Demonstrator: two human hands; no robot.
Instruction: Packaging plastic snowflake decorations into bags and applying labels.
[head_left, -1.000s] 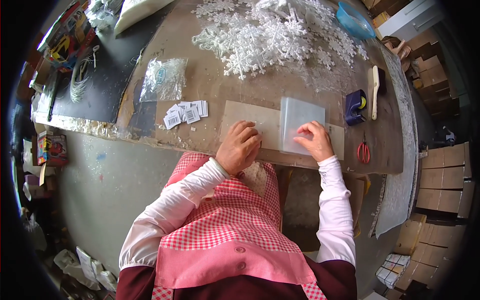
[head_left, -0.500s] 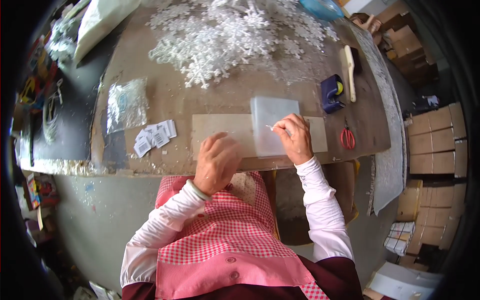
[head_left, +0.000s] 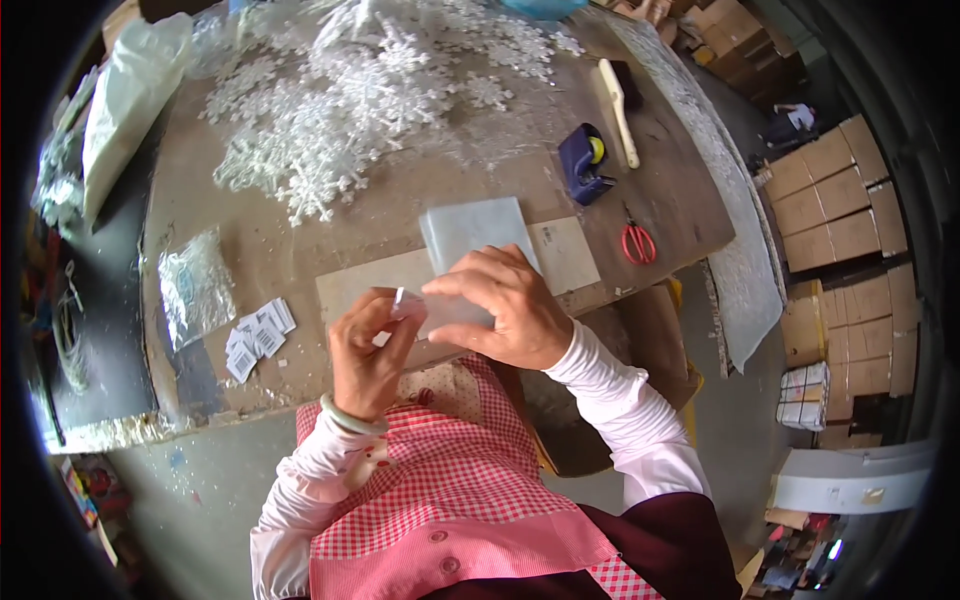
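Note:
Held in front of the apron, my left hand [head_left: 366, 345] pinches a small, shiny clear plastic piece [head_left: 406, 302] between thumb and fingertips. My right hand [head_left: 508, 308] is just to its right, thumb and fingers spread apart around the space beside the piece. Whether clear film runs between the two hands is hard to make out. Beyond the right hand lies a stack of clear plastic bags [head_left: 480, 225], partly covering a beige board [head_left: 562, 250] on the table. White labels [head_left: 262, 336] with printed bars lie in a loose pile left of my left hand.
A large heap of glittery white snowflakes [head_left: 370, 95] covers the far table [head_left: 690, 190]. At right are a blue tape dispenser [head_left: 584, 165], a wooden-handled brush [head_left: 620, 115] and red-handled scissors [head_left: 638, 240]. A crinkled clear bag [head_left: 196, 285] lies left. Cardboard boxes [head_left: 835, 190] stand right.
My hands have come together, the left now pinching the clear piece. The right hand has opened from its pinch on a small white bit. The whole view has turned and shifted.

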